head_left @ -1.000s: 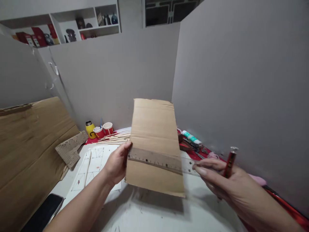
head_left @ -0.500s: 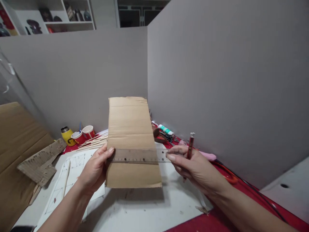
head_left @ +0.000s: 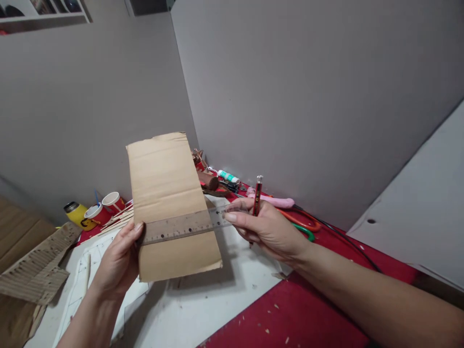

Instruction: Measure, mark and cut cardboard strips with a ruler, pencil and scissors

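I hold a brown cardboard piece [head_left: 165, 193] up above the white work surface [head_left: 203, 309]. My left hand [head_left: 118, 263] grips its left edge and pins the left end of a clear plastic ruler [head_left: 184, 225] against it. The ruler lies across the cardboard's lower half. My right hand [head_left: 266, 227] pinches the ruler's right end with its fingertips and keeps a red pen [head_left: 257, 195] upright between its fingers.
Two red-and-white cups [head_left: 105, 207] and a yellow bottle [head_left: 75, 214] stand at the back left beside wooden sticks [head_left: 118, 218]. A glue tube [head_left: 228, 176], pink object [head_left: 271, 199] and scissors [head_left: 302, 226] lie along the grey partition. Corrugated cardboard scraps [head_left: 36, 270] lie left.
The view has swung right and down, so cardboard and hands sit further left in frame. Both hands keep the same hold on cardboard, ruler and pen; the ruler now tilts up to the right.
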Tool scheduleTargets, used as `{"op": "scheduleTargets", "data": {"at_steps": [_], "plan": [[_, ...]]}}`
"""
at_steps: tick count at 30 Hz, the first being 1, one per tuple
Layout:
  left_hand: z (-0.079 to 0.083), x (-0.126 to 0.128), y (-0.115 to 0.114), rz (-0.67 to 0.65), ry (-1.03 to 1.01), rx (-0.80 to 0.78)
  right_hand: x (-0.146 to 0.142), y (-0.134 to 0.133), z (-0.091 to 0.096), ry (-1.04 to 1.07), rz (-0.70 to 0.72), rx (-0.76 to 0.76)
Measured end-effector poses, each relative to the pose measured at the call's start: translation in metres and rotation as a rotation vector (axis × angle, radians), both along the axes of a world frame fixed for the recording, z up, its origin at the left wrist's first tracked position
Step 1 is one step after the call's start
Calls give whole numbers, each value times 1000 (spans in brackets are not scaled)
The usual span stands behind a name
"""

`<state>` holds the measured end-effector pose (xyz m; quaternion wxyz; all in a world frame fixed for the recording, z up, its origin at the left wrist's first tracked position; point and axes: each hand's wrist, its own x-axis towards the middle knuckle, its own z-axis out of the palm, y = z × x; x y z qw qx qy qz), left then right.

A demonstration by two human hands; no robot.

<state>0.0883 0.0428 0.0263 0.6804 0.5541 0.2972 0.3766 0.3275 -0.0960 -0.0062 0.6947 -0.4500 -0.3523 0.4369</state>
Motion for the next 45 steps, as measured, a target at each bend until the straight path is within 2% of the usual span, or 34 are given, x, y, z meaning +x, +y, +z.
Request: {"op": "scheduleTargets", "data": {"at_steps": [21, 29, 35, 45], "plan": [[-5, 0, 4, 5, -44, -11, -2, -9, 0, -85, 9, 84], [-8, 0, 8, -51, -40, 4, -2, -10, -1, -61, -21, 54], [-10, -1, 8, -36, -45, 20, -2, -10, -3, -36, -5, 71], [-7, 1, 3, -103, -80, -53, -2, -13, -7, -21, -32, 34]]}}
